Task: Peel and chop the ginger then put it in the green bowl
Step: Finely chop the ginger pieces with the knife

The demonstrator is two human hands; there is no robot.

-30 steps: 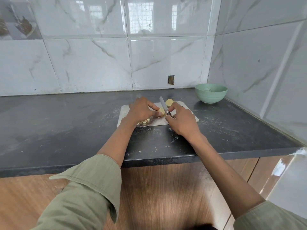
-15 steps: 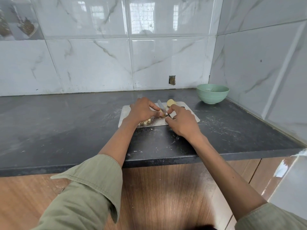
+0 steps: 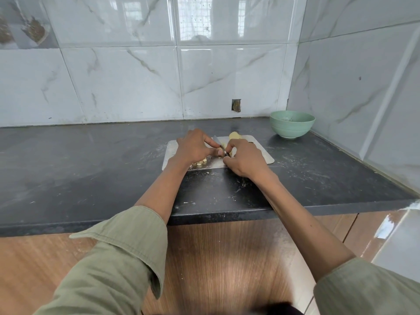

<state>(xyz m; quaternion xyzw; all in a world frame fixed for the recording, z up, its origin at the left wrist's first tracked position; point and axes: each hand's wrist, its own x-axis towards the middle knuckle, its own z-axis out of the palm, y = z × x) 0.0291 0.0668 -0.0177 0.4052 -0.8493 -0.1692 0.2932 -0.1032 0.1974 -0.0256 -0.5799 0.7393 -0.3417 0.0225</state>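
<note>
Knife (image 3: 218, 142) blade lowered, tip pointing back-left; right hand (image 3: 246, 159) gripping.

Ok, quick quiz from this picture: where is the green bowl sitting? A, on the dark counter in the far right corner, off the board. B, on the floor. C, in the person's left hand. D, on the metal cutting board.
A: the green bowl stands on the dark counter near the corner of the tiled walls, beyond and right of the cutting board, apart from both hands.
</note>
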